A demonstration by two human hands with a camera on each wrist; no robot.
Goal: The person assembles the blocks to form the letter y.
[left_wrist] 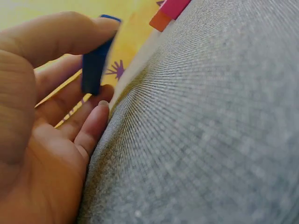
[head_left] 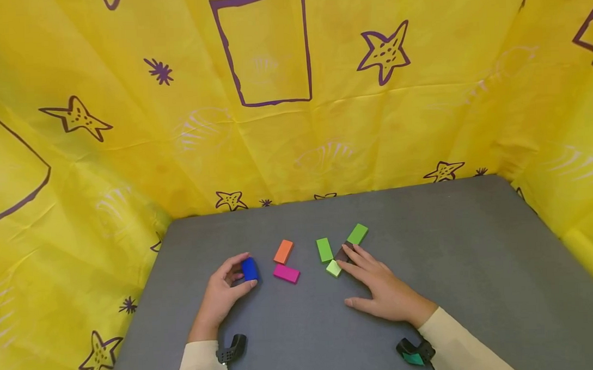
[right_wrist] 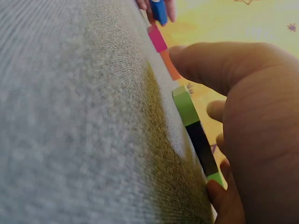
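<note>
Between thumb and fingertips, my left hand (head_left: 218,297) pinches a blue rectangular block (head_left: 250,269). In the left wrist view the blue block (left_wrist: 97,63) stands at a slant, apart from the cloth. My right hand (head_left: 386,291) lies low over a dark block (head_left: 342,253), fingers extended and partly covering it; whether they touch it I cannot tell. A light green block (head_left: 334,268) and a green block (head_left: 324,250) adjoin the dark one on its left. Another green block (head_left: 358,233) sits at its far end.
An orange block (head_left: 283,252) and a magenta block (head_left: 286,273) lie between the hands, nearly end to end. Grey cloth covers the table (head_left: 455,239). A yellow patterned curtain (head_left: 295,141) stands behind the table and along its sides.
</note>
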